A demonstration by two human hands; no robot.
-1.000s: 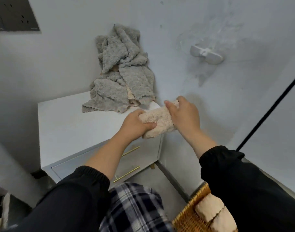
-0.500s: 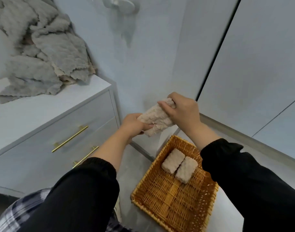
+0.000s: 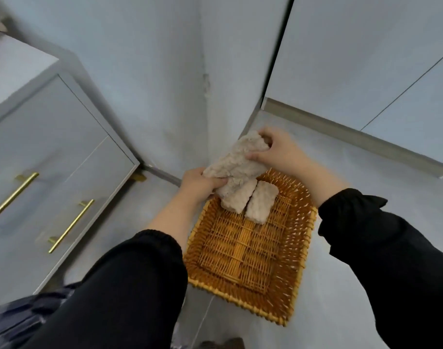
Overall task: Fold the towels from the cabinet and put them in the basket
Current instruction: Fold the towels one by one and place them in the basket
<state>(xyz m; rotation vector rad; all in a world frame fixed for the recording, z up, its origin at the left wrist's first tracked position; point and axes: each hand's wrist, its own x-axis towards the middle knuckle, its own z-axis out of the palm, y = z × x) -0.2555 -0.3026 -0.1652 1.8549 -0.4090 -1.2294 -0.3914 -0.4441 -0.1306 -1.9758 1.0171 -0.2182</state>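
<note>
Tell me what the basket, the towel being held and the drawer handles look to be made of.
Basket: woven wicker or rattan, it seems, honey-coloured, slightly glossy; crossing strands show.
Held towel: soft fleecy fabric, likely microfibre or terry, beige, matte; nubbly pile.
Drawer handles: probably metal, gold-coloured finish; slim bars with a sheen.

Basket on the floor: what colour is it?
Golden-orange woven wicker basket, clearest in the head view.

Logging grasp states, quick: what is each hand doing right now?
Left hand: grips the near end of the folded beige towel.
Right hand: grips the same towel's far end.
</note>
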